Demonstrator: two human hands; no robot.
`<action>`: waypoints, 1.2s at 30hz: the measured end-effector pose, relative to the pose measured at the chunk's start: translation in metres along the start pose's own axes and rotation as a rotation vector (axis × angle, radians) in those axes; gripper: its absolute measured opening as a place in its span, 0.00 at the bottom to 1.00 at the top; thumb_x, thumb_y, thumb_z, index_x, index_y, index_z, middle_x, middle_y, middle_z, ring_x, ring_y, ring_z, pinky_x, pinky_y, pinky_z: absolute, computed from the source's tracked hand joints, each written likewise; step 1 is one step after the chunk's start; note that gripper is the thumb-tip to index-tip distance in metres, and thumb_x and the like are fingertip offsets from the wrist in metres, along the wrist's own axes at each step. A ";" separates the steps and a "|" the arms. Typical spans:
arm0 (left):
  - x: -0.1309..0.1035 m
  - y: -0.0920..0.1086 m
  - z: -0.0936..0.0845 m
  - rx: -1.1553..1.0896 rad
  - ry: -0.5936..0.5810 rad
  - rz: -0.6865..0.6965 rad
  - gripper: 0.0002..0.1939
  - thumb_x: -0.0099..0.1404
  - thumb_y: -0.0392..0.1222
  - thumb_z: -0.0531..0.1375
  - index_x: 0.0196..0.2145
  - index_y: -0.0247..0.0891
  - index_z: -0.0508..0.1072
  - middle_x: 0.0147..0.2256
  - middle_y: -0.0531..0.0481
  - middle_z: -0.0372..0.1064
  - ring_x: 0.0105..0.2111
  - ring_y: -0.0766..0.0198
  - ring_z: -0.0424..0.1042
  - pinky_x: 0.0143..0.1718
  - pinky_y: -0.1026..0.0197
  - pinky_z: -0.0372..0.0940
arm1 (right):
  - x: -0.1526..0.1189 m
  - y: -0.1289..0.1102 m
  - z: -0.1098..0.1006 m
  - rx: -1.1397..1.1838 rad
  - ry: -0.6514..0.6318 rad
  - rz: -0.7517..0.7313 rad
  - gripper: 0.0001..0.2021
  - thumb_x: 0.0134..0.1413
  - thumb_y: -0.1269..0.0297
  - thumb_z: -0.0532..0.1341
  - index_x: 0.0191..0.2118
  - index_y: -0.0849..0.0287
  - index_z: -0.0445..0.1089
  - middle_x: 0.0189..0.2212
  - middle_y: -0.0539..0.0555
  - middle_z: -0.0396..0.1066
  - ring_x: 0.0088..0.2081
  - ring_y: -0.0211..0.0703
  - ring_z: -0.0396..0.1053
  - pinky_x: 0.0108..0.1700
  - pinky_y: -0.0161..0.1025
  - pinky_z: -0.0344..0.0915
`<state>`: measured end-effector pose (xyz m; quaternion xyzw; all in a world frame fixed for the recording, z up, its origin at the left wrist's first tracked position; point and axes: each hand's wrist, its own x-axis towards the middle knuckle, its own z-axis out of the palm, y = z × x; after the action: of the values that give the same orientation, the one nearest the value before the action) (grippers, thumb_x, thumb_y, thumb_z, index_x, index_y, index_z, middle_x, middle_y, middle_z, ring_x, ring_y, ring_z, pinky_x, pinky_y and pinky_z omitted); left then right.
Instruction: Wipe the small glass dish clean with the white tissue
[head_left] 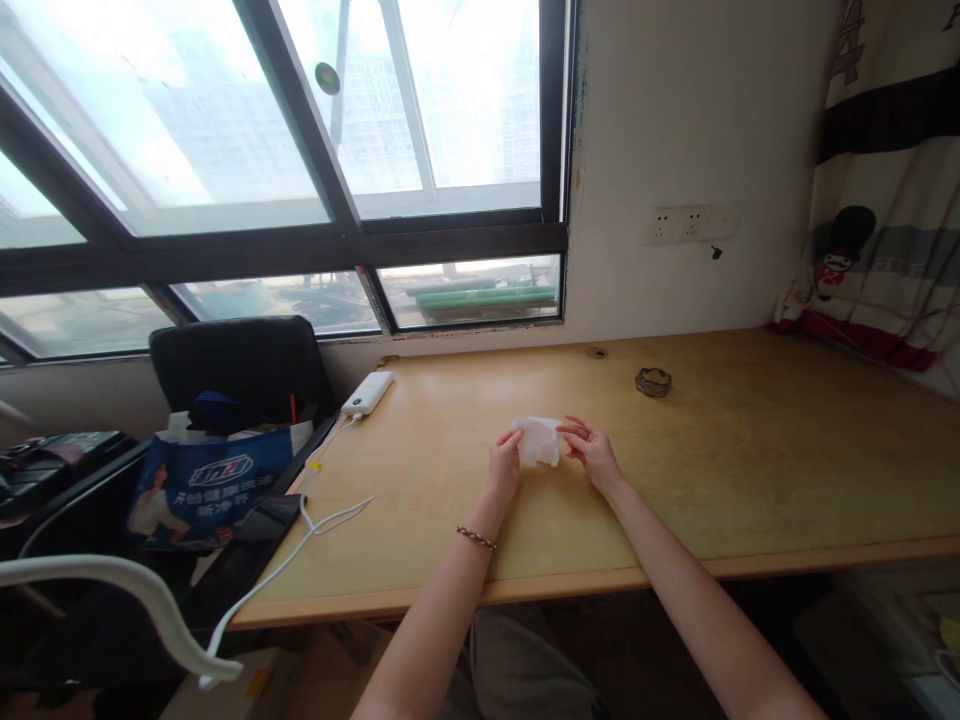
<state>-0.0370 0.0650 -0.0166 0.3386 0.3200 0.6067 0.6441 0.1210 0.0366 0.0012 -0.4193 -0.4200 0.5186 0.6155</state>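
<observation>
A small white tissue (538, 442) is stretched between my two hands, just over the wooden desk (420, 540). My left hand (506, 462) pinches its left edge between thumb and fingers. At the right edge, my right hand (590, 452) holds the upper corner, with some of its fingers reaching out past it. The tissue looks thin and slightly creased, and its lower edge is uneven. Behind and to the right of my hands, a dark ring-shaped bracelet (653, 382) lies on the desk.
A white power bank (367, 394) with a white cable (330, 525) lies at the desk's left edge. Beyond that edge are a black chair (240, 360) and a blue bag (217, 490). A white curved tube (112, 580) crosses the lower left. A curtain (885, 220) hangs at right.
</observation>
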 end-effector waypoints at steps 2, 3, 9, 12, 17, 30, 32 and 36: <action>0.000 0.001 0.001 -0.077 -0.045 -0.052 0.13 0.49 0.42 0.61 0.33 0.33 0.71 0.30 0.48 0.70 0.27 0.66 0.67 0.27 0.66 0.60 | 0.003 0.005 -0.002 -0.094 0.086 -0.070 0.25 0.33 0.60 0.63 0.43 0.58 0.64 0.37 0.53 0.69 0.23 0.32 0.62 0.25 0.32 0.60; 0.000 0.002 0.002 -0.100 -0.061 -0.070 0.13 0.49 0.42 0.61 0.33 0.33 0.71 0.30 0.48 0.70 0.27 0.66 0.67 0.27 0.66 0.61 | 0.005 0.007 -0.003 -0.131 0.120 -0.097 0.24 0.32 0.60 0.63 0.42 0.58 0.65 0.38 0.53 0.68 0.26 0.33 0.63 0.27 0.32 0.61; -0.007 0.008 0.008 -0.121 -0.134 -0.131 0.15 0.49 0.42 0.61 0.35 0.33 0.70 0.30 0.47 0.70 0.25 0.66 0.68 0.27 0.65 0.62 | 0.005 0.009 0.002 -0.080 -0.030 -0.002 0.19 0.34 0.56 0.62 0.35 0.61 0.68 0.33 0.55 0.70 0.34 0.41 0.67 0.35 0.37 0.62; -0.009 0.011 0.009 -0.055 -0.138 -0.200 0.17 0.47 0.42 0.62 0.37 0.34 0.69 0.33 0.47 0.70 0.26 0.65 0.69 0.29 0.63 0.63 | 0.003 0.004 0.003 -0.063 0.064 -0.040 0.20 0.34 0.55 0.62 0.36 0.61 0.67 0.31 0.54 0.71 0.31 0.41 0.67 0.33 0.37 0.62; -0.012 0.016 0.009 0.094 -0.105 -0.113 0.17 0.47 0.42 0.62 0.37 0.35 0.69 0.36 0.44 0.69 0.27 0.64 0.69 0.29 0.62 0.64 | -0.003 -0.006 -0.005 -0.473 0.504 -0.306 0.24 0.43 0.60 0.56 0.49 0.60 0.58 0.36 0.56 0.68 0.30 0.40 0.66 0.32 0.37 0.62; -0.026 0.011 0.027 -0.075 -0.302 -0.259 0.12 0.52 0.43 0.59 0.32 0.32 0.69 0.32 0.44 0.70 0.31 0.64 0.69 0.37 0.59 0.63 | -0.027 -0.001 0.018 -1.031 -0.148 -0.704 0.18 0.51 0.71 0.47 0.48 0.52 0.61 0.38 0.53 0.68 0.42 0.43 0.63 0.46 0.42 0.59; -0.022 0.012 0.023 -0.102 -0.253 -0.241 0.11 0.51 0.43 0.60 0.30 0.32 0.69 0.30 0.44 0.70 0.31 0.63 0.69 0.37 0.59 0.62 | -0.029 -0.005 0.021 -0.993 -0.204 -0.713 0.18 0.51 0.72 0.48 0.47 0.52 0.61 0.40 0.52 0.67 0.44 0.42 0.62 0.47 0.43 0.59; -0.016 0.014 0.019 -0.141 -0.200 -0.193 0.12 0.50 0.41 0.61 0.33 0.33 0.69 0.34 0.44 0.70 0.33 0.62 0.70 0.38 0.59 0.62 | -0.031 -0.010 0.022 -0.889 -0.024 -0.678 0.16 0.47 0.67 0.54 0.44 0.54 0.62 0.39 0.54 0.67 0.43 0.45 0.63 0.47 0.45 0.59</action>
<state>-0.0300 0.0482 0.0055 0.3189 0.2419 0.5260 0.7504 0.0995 0.0068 0.0146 -0.4739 -0.7167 0.0692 0.5069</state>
